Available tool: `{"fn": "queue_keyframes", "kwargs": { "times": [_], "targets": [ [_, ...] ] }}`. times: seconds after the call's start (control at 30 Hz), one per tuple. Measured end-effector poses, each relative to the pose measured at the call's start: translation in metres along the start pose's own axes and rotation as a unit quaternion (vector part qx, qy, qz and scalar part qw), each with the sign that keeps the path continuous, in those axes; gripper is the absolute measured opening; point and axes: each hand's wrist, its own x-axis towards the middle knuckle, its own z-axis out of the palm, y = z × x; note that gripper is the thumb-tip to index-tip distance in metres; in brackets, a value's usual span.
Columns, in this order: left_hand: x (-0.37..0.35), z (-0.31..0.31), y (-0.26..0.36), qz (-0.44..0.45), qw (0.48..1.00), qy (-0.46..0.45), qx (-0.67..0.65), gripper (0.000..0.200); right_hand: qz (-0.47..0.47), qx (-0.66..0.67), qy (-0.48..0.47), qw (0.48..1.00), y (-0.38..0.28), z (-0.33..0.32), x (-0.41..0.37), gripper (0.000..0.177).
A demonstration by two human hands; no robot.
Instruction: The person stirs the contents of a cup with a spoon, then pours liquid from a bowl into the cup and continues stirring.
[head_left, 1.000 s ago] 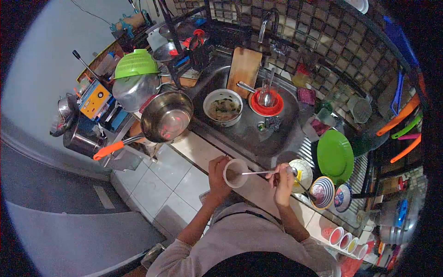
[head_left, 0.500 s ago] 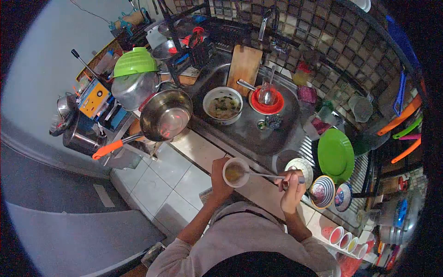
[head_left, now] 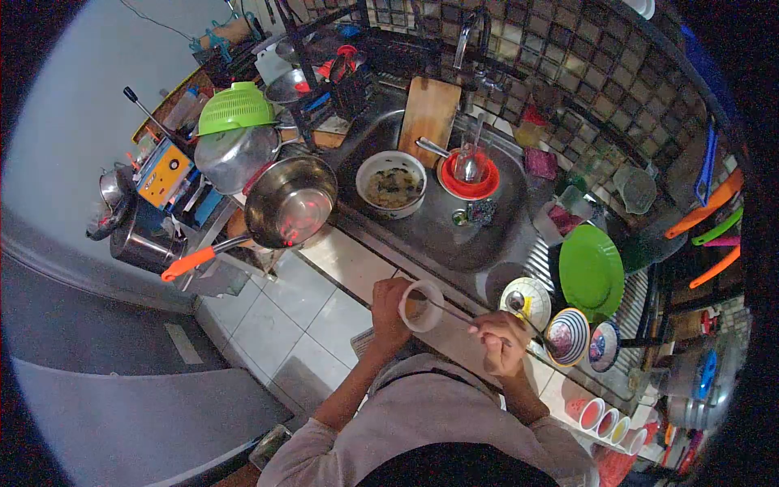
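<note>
My left hand point(head_left: 390, 312) is wrapped round the side of a small whitish cup point(head_left: 433, 315), held tilted over the counter edge in front of my body. Some brownish-yellow stuff shows inside it. My right hand point(head_left: 501, 336) is closed on the handle of a spoon point(head_left: 456, 312). The spoon's far end reaches into the cup, so its bowl is hidden. Just beyond my right hand stands a small white bowl point(head_left: 537, 292) with a metal spoon head and something yellow in it. Beside that bowl sits a striped bowl point(head_left: 567, 330).
The steel sink point(head_left: 454, 252) holds a white bowl point(head_left: 366, 201) of murky food scraps, red dishes point(head_left: 488, 182) and a leaning cutting board point(head_left: 430, 118). A green plate point(head_left: 591, 268) lies right. A frying pan point(head_left: 294, 207) juts out left. Several small cups point(head_left: 607, 424) line the lower right.
The cup has tipped and shifted slightly right. My right hand has turned over and moved a little down and left, angling the spoon more steeply. The white bowl beyond is more exposed.
</note>
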Motion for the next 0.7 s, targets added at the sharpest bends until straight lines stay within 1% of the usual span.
{"fn": "queue_keyframes", "kwargs": {
  "times": [0.03,0.1,0.13,0.17,0.2,0.27,0.3,0.37,0.4,0.47,0.57,0.63,0.7],
  "targets": [
    [0.0,0.0,-0.002,0.0,1.0,0.0,0.0,0.042,-0.012,-0.025,-0.016,1.0,0.002,0.001,0.001,0.025],
    [0.0,0.0,-0.003,0.034,0.998,-0.018,0.055,0.035,-0.023,-0.049,-0.031,0.998,0.004,0.003,-0.003,0.025],
    [0.001,0.0,-0.002,0.033,0.998,-0.019,0.056,0.035,0.061,-0.052,-0.034,0.996,0.005,0.003,-0.009,0.019],
    [0.003,-0.001,0.001,0.055,0.997,-0.008,0.046,0.034,0.145,-0.055,-0.036,0.987,0.006,0.003,-0.013,0.014],
    [0.005,-0.002,0.003,0.076,0.996,0.003,0.037,0.032,0.145,-0.055,-0.036,0.987,0.006,0.006,-0.013,0.014],
    [0.005,-0.002,0.004,0.087,0.996,-0.007,0.029,0.031,0.251,0.036,0.045,0.966,0.008,0.012,-0.01,0.02],
    [0.005,-0.002,0.005,0.097,0.995,-0.016,0.021,0.029,0.251,0.036,0.045,0.966,0.01,0.012,-0.009,0.02],
    [0.006,-0.005,0.01,0.098,0.994,-0.021,0.037,0.028,0.354,0.099,0.094,0.925,0.014,0.011,-0.006,0.025],
    [0.007,-0.007,0.011,0.099,0.993,-0.027,0.054,0.028,0.354,0.099,0.094,0.925,0.015,0.012,-0.003,0.025],
    [0.007,-0.009,0.011,0.107,0.993,-0.023,0.048,0.028,0.376,0.182,0.141,0.897,0.016,0.012,0.001,0.025],
    [0.008,-0.011,0.008,0.111,0.993,-0.013,0.032,0.031,0.392,0.203,0.118,0.89,0.019,0.008,0.001,0.023],
    [0.007,-0.012,0.006,0.104,0.994,-0.007,0.021,0.033,0.391,0.213,0.12,0.887,0.018,0.009,0.0,0.022],
    [0.007,-0.01,0.005,0.054,0.997,-0.018,0.055,0.038,0.39,0.222,0.124,0.885,0.016,0.009,0.0,0.022]
  ]
}}
